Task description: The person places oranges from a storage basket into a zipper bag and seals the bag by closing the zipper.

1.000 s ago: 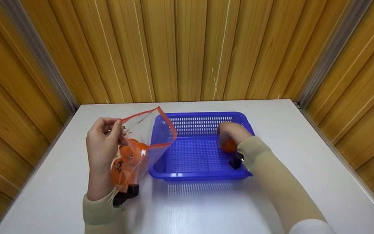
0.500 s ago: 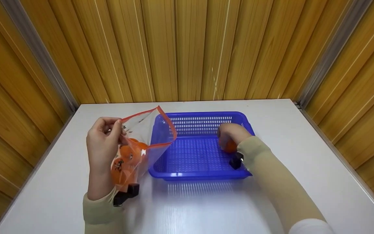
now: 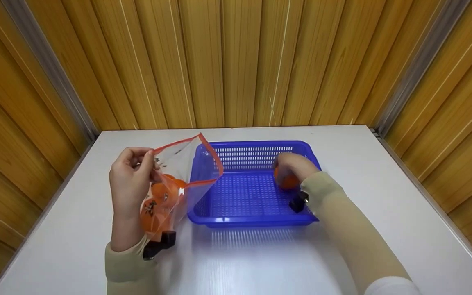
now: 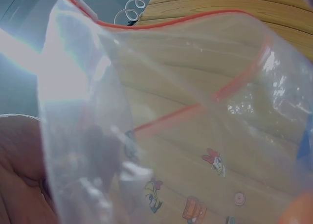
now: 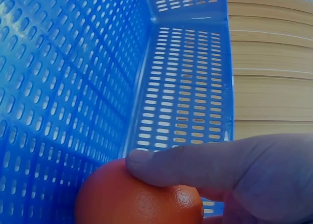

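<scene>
My left hand (image 3: 130, 178) pinches the rim of a clear zip bag (image 3: 207, 180) with a red edge, its mouth spread toward the right. Several oranges (image 3: 160, 200) lie inside the bag, which is printed with small cartoon figures. Within the right part of a blue plastic basket (image 3: 248, 196), my right hand (image 3: 295, 164) grips one orange (image 5: 137, 199). The right wrist view shows the thumb lying across the top of that fruit, the other fingers mostly hidden behind it. In the left wrist view, the bag (image 4: 186, 97) covers most of the picture.
The basket stands on a white table (image 3: 236, 262), just right of the bag, whose mouth overlaps the basket's left rim in the head view. Wood-patterned panels (image 3: 236, 61) enclose the back and both sides.
My right hand has shifted slightly in the basket and the orange has come up a little, showing more at the left of the fingers. The left hand and bag stay almost still.
</scene>
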Tool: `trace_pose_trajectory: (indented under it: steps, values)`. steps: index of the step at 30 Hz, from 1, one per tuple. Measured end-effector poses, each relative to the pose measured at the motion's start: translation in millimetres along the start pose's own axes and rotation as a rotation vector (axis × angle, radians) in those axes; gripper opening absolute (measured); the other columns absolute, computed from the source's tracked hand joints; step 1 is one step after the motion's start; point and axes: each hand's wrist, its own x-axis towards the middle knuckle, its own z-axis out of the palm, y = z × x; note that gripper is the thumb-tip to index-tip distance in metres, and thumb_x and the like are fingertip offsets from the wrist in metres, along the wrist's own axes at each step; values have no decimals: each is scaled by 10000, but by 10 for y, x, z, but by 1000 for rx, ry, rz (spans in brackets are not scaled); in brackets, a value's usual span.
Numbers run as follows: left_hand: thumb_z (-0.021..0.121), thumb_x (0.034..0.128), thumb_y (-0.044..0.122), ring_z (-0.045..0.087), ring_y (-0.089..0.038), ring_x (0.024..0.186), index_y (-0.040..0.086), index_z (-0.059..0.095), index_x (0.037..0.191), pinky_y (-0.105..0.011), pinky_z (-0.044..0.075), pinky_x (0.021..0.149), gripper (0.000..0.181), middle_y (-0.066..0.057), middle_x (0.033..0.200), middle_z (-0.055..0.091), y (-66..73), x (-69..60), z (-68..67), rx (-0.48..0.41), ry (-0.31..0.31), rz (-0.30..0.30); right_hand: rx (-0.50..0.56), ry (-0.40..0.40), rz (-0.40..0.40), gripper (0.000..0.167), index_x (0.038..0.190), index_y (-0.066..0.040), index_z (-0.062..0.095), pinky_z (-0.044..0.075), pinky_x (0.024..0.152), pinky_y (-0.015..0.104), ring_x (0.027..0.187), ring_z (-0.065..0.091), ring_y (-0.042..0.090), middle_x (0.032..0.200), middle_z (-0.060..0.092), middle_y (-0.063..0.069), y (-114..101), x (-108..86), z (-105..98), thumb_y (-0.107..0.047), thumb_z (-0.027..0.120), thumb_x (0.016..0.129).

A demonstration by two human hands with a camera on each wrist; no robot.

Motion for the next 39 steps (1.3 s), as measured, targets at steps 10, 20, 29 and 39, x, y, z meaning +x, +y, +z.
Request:
trace_pose_trajectory:
  steps: [10, 20, 29, 39]
  values:
    - [621, 1031, 137, 615, -87, 520, 33, 649, 1126, -214, 607, 557, 144, 1, 756, 618, 8, -5, -10, 8, -7, -24, 9, -15, -10, 591, 1346, -134, 627, 563, 1016, 517, 1164, 594, 347, 1338, 608, 170, -110, -17, -48, -120, 802, 781]
    - [642, 1020, 145, 620, -93, 515, 23, 657, 1114, -213, 602, 546, 155, -13, 746, 626, -4, -5, -5, 11, 5, 17, 100, 20, -136, 661, 1426, -122, 567, 616, 888, 435, 1145, 608, 370, 1403, 554, 228, -220, -128, -92, -159, 804, 810]
    - [634, 1024, 140, 622, -96, 524, 28, 655, 1124, -212, 603, 552, 152, -25, 762, 633, 6, -12, -15, 18, 7, 2, 182, 105, -281, 626, 1416, -135, 571, 583, 934, 483, 1161, 611, 388, 1394, 581, 220, -316, -302, -100, -198, 797, 835]
    - [641, 1020, 144, 635, -103, 532, 21, 651, 1133, -214, 608, 569, 167, -13, 765, 638, 18, -8, -11, -1, -1, -15, 415, 169, -405, 622, 1431, -124, 562, 591, 991, 506, 1227, 581, 399, 1401, 571, 202, -452, -506, -11, -177, 793, 856]
